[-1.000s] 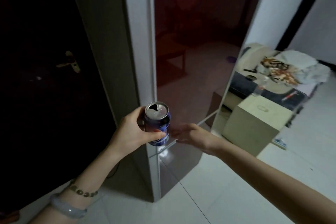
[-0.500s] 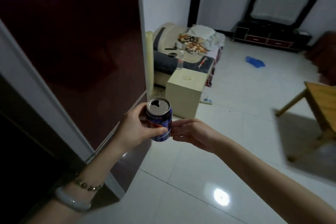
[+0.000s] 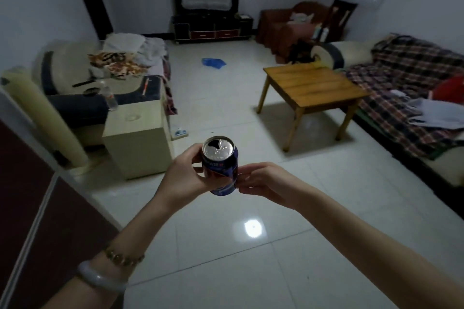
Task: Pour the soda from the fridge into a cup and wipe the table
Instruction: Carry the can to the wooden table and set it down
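While aloft, can (image 3: 221,173) upright, mouth up.

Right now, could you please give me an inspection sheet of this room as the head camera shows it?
Surface: wooden table on the tiled floor, beside the plaid sofa.
Job's things: opened soda can, upright, held out ahead of the person; cup and wiping cloth: nothing seen.
Clutter: blue bag on the floor; clear bottle on the beige cabinet; clothes heaped on the cream sofa.
Hands: left hand grips the soda can; right hand has its fingertips at the can's side, grip unclear.
Cables: nothing seen.
Surroundings: dim room, dark TV stand at the far wall, a glare spot on the tiles.
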